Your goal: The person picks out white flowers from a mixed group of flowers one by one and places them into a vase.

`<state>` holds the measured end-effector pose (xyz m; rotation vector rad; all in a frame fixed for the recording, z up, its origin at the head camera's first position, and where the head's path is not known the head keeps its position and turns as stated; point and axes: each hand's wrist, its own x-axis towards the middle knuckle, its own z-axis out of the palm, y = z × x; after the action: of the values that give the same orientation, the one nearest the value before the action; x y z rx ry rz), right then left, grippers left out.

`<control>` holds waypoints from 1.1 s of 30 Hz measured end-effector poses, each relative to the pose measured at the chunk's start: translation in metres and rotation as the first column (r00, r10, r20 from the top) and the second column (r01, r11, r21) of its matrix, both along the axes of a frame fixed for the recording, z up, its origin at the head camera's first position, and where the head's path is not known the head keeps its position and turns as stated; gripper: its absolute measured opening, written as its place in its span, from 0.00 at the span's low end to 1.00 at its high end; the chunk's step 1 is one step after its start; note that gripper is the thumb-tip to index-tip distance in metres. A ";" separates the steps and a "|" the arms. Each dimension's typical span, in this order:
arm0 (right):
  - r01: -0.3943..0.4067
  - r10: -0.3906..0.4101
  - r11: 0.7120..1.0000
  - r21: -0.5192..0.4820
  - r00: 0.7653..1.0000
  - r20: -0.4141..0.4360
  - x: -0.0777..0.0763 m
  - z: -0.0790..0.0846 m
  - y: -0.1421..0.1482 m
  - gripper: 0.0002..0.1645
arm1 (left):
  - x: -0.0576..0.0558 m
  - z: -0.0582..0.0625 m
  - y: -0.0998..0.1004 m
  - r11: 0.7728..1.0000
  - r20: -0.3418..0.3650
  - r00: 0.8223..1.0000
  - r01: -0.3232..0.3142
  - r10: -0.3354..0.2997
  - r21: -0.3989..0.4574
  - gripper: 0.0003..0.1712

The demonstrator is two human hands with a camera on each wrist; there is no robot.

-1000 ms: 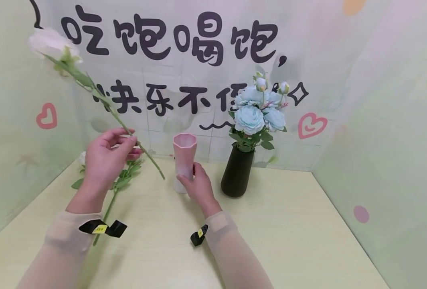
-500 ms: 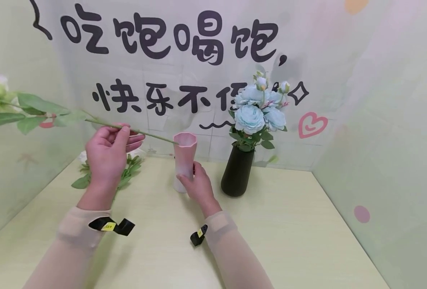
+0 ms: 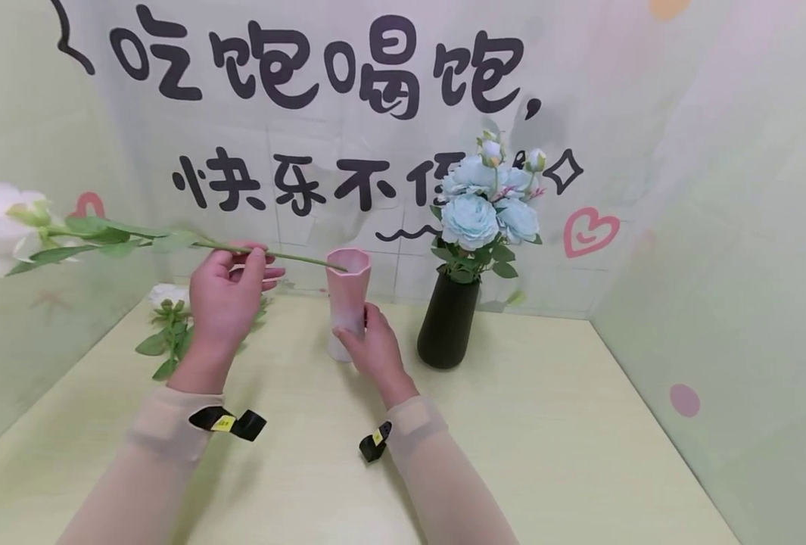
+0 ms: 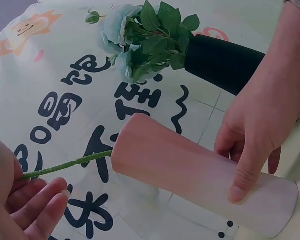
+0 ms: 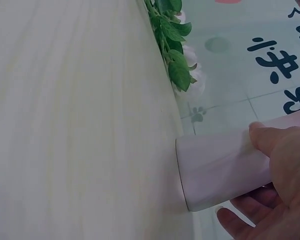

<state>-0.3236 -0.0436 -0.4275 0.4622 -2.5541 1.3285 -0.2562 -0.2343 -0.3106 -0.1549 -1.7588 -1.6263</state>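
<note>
My left hand (image 3: 228, 303) pinches the green stem of a white flower (image 3: 1, 227). The bloom hangs out to the far left, and the stem lies nearly level with its cut end inside the mouth of a pink-and-white vase (image 3: 348, 295). Upright on the table, the vase is steadied by my right hand (image 3: 375, 352), whose thumb and fingers curl round its lower half. In the left wrist view the stem (image 4: 65, 167) runs from my fingers into the vase's pink rim. How deep the end reaches is hidden.
Right of the pink vase stands a black vase (image 3: 446, 322) with light blue flowers (image 3: 471, 219). Another white flower (image 3: 169, 299) with green leaves lies on the table (image 3: 546, 454) behind my left forearm. A printed curtain (image 3: 389, 136) closes off the back.
The white flower has swung from a raised slant down to nearly level, and its stem end has entered the vase mouth. My left hand has moved right; the right hand stays put.
</note>
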 end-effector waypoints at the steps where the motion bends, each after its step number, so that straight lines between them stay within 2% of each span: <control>1: 0.002 -0.002 1.000 0.001 1.000 0.000 0.000 0.000 0.000 0.37 | -0.001 -0.001 0.001 0.999 0.014 1.000 -0.020 0.020 -0.035 0.12; 7: 0.006 -0.006 1.000 0.002 1.000 0.008 0.002 0.002 -0.001 0.37 | -0.008 0.000 0.003 0.982 0.087 0.991 -0.090 0.105 -0.166 0.15; 12: 0.010 -0.010 1.000 0.016 1.000 0.003 0.002 0.004 -0.001 0.37 | -0.010 0.002 0.006 0.974 0.111 0.987 -0.092 0.116 -0.207 0.17; 14: 0.011 -0.011 1.000 0.026 1.000 0.000 0.002 0.004 0.000 0.37 | -0.011 0.002 0.006 0.971 0.110 0.988 -0.082 0.109 -0.224 0.18; 23: 0.011 -0.011 0.999 0.039 1.000 0.007 0.003 0.003 0.000 0.38 | -0.017 0.006 0.011 0.929 0.098 0.988 -0.080 0.123 -0.360 0.19; 33: 0.006 -0.006 0.999 0.039 1.000 0.008 0.003 0.003 0.001 0.39 | -0.029 0.016 0.018 0.906 0.054 0.990 -0.094 0.128 -0.413 0.19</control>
<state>-0.3203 -0.0426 -0.4241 0.4572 -2.5896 1.2836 -0.2855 -0.2165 -0.2944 -0.1824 -2.1149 -1.1783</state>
